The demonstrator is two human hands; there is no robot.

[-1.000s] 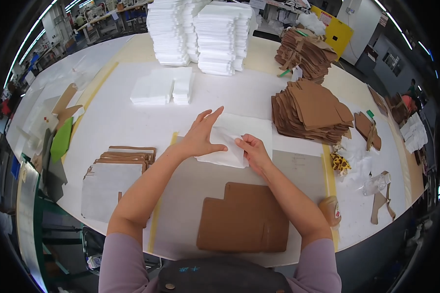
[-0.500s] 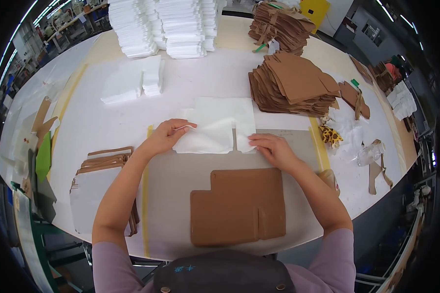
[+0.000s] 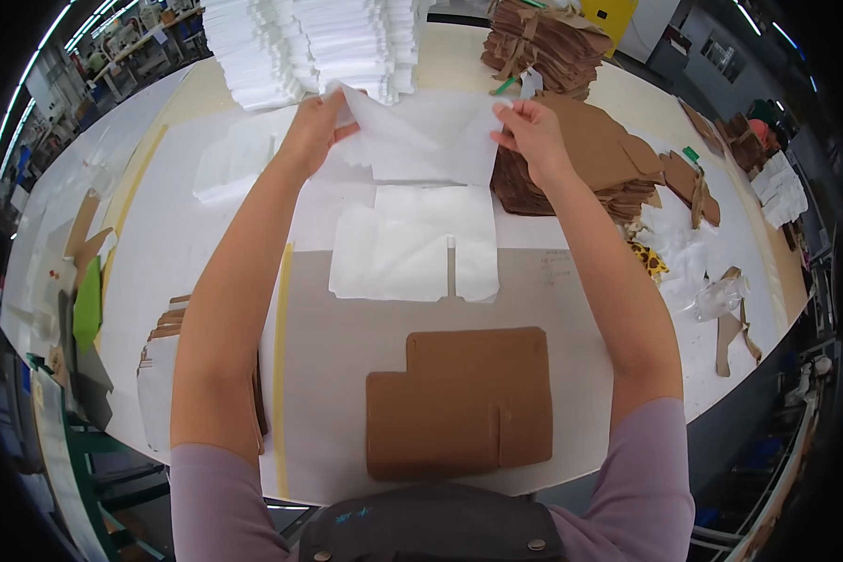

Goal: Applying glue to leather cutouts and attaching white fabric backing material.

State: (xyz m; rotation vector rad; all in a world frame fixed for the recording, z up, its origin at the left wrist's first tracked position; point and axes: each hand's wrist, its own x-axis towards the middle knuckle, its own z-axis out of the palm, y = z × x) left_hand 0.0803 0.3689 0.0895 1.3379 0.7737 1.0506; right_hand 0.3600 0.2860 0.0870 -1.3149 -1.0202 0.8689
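Observation:
A thin white cut sheet (image 3: 421, 140) is lifted between my hands, sagging a little in the middle. My left hand (image 3: 317, 133) pinches its left upper corner, and my right hand (image 3: 534, 136) grips its right upper corner beside the brown pile. Below it, on the table, lies white fabric (image 3: 393, 248) of the same notched outline, with a narrow slot near its right side. Closer to me a brown cut panel (image 3: 459, 403) rests flat, stepped at its upper left and slit near its lower right.
Tall white stacks (image 3: 328, 47) stand at the back, with a low white stack (image 3: 225, 164) before them. Brown pieces (image 3: 590, 150) and a tied brown bundle (image 3: 543, 47) are at back right. Brown-edged white pieces (image 3: 155, 384) lie left; a clear plastic bottle (image 3: 721, 298) is right.
Both hands have moved away from me and lifted a thin white sheet off the white fabric, which stays on the table. The brown panel has stayed in place.

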